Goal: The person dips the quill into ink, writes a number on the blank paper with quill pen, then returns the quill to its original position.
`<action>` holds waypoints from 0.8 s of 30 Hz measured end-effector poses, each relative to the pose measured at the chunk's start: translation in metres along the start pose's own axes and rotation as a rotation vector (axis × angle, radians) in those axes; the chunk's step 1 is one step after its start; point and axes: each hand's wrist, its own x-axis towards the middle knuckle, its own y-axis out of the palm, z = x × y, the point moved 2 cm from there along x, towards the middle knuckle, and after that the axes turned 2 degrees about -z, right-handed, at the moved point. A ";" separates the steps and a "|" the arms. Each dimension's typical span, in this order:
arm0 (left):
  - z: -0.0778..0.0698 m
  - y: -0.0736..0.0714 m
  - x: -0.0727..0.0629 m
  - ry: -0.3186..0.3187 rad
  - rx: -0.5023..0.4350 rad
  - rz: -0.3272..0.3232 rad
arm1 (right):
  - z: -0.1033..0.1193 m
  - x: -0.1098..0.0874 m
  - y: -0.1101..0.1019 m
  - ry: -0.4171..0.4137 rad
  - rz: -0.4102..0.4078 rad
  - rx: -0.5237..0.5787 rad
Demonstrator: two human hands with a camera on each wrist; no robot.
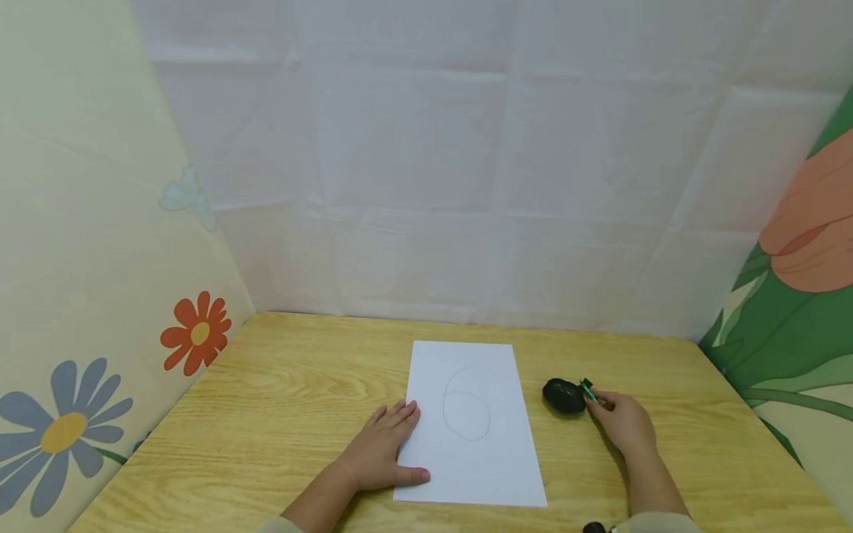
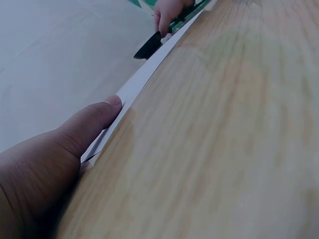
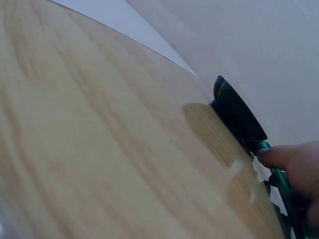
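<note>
A white sheet of paper (image 1: 426,370) lies on the table with a thin pencil-like line shaped like a 6. My left hand (image 1: 383,448) rests on the sheet's left edge, fingers spread; in the left wrist view its thumb (image 2: 92,122) lies along the paper. To the right of the sheet sits a glossy black rounded object (image 1: 563,396), its kind unclear. My right hand (image 1: 625,423) pinches a slim green pen-like stick (image 1: 589,390) beside that object. In the right wrist view the green stick (image 3: 283,191) meets the black object's (image 3: 239,112) near end; whether they are joined is unclear.
The wood-grain table (image 1: 300,370) ends at a pale cloth backdrop (image 1: 413,185). Flower-printed panels stand at left (image 1: 100,259) and right (image 1: 800,318). A small dark round thing (image 1: 594,527) shows by my right sleeve (image 1: 656,523).
</note>
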 end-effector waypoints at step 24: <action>0.004 0.003 0.001 0.001 -0.006 -0.004 | 0.003 -0.005 -0.007 0.075 -0.132 0.189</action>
